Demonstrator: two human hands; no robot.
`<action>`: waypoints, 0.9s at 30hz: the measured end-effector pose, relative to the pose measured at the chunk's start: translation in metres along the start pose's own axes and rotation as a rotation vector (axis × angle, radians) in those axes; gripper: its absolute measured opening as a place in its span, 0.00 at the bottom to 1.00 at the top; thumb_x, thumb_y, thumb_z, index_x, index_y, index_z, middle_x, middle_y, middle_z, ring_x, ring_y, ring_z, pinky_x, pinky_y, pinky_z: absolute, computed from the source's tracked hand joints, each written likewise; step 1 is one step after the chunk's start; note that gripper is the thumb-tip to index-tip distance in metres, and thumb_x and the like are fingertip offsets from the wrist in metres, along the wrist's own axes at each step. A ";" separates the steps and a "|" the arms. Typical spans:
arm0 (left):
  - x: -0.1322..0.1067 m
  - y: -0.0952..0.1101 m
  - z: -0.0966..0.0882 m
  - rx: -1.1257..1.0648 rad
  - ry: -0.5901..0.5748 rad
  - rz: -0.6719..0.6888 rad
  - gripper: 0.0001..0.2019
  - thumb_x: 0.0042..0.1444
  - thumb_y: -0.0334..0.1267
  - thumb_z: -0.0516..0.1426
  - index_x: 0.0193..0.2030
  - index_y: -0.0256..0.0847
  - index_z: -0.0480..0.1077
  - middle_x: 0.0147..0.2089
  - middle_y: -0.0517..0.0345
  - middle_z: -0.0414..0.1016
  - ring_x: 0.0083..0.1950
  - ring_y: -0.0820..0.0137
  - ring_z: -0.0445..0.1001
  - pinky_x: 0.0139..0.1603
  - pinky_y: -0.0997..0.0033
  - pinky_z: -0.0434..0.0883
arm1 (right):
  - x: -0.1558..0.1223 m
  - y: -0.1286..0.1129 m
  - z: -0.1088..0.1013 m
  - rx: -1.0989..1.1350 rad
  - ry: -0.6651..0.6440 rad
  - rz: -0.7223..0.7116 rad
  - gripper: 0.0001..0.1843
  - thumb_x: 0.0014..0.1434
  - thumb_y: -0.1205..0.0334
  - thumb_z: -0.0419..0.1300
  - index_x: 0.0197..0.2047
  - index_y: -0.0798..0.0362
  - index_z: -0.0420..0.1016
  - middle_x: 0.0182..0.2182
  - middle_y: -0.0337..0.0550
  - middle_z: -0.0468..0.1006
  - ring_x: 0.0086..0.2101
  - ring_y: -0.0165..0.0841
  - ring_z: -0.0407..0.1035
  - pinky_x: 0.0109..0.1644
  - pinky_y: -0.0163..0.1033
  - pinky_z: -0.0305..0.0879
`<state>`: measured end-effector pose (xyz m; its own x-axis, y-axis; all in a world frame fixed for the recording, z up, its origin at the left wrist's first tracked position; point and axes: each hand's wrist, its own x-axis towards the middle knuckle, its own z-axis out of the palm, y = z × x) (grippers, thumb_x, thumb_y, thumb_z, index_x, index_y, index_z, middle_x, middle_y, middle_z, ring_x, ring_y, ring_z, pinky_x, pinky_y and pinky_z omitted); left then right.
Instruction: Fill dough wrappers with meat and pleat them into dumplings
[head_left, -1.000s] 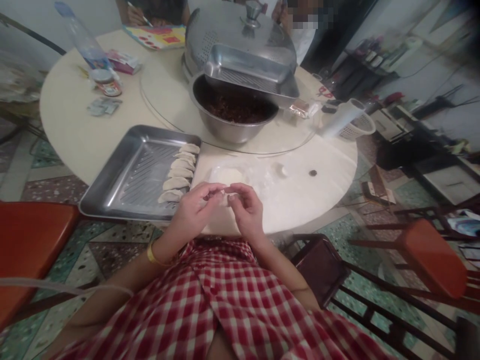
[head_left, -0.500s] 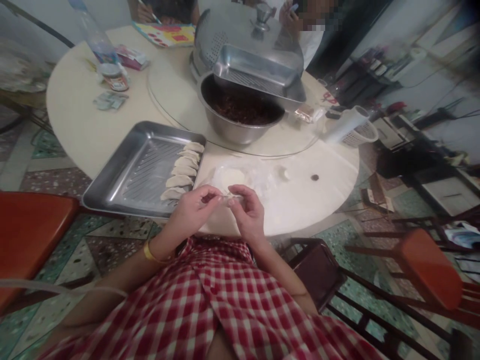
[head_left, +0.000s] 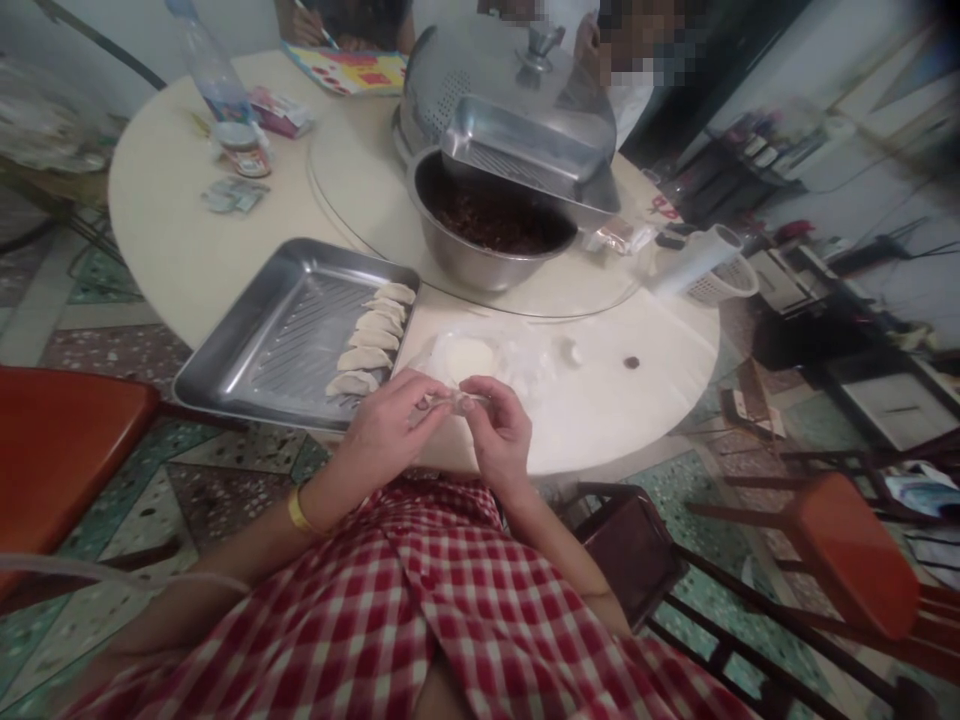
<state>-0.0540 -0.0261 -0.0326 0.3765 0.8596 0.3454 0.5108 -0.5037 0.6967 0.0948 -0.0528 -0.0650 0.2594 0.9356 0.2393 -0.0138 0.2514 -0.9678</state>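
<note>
My left hand point(head_left: 397, 415) and my right hand point(head_left: 496, 425) meet over the table's near edge, fingertips pinching a dumpling point(head_left: 457, 399) between them. Most of that dumpling is hidden by the fingers. Just beyond them a round pale wrapper point(head_left: 469, 356) lies on a floury patch of the table. To the left is a metal tray point(head_left: 247, 330), with several folded dumplings point(head_left: 367, 357) in a row along its right side. A steel bowl point(head_left: 491, 265) of dark filling point(head_left: 495, 218) stands behind the wrapper.
A smaller metal tray point(head_left: 525, 150) rests over the bowl's back rim, before a large domed lid point(head_left: 480, 70). A jar point(head_left: 245, 152) and a bottle point(head_left: 214, 75) stand back left. At right are a white basket point(head_left: 724, 280) and a small dough scrap point(head_left: 574, 352). People sit opposite.
The whole view has shifted slightly, with the table items a little further right. My hands stay together, their fingertips moving slightly along the dumpling's edge.
</note>
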 end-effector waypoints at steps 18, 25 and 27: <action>-0.004 0.004 -0.003 -0.070 0.052 -0.019 0.06 0.61 0.36 0.55 0.43 0.40 0.70 0.38 0.57 0.76 0.39 0.71 0.73 0.43 0.72 0.70 | -0.008 -0.002 -0.005 -0.090 -0.076 -0.057 0.13 0.60 0.63 0.60 0.49 0.44 0.73 0.39 0.40 0.73 0.40 0.30 0.71 0.43 0.37 0.71; 0.004 -0.006 -0.016 -0.272 -0.145 -0.288 0.10 0.58 0.43 0.57 0.40 0.41 0.77 0.38 0.57 0.79 0.38 0.69 0.75 0.40 0.72 0.73 | -0.009 -0.006 -0.007 -0.103 -0.080 -0.088 0.13 0.60 0.65 0.60 0.49 0.46 0.72 0.38 0.40 0.74 0.41 0.31 0.70 0.44 0.38 0.70; 0.005 -0.007 -0.019 -0.286 -0.157 -0.305 0.10 0.58 0.43 0.57 0.41 0.41 0.77 0.37 0.58 0.79 0.37 0.69 0.75 0.40 0.72 0.73 | -0.008 -0.007 -0.006 -0.109 -0.086 -0.096 0.13 0.60 0.64 0.59 0.49 0.46 0.72 0.38 0.41 0.74 0.41 0.31 0.70 0.43 0.39 0.70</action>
<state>-0.0705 -0.0167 -0.0234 0.3654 0.9308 0.0126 0.3910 -0.1657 0.9054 0.0990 -0.0637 -0.0609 0.1711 0.9276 0.3321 0.1131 0.3164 -0.9419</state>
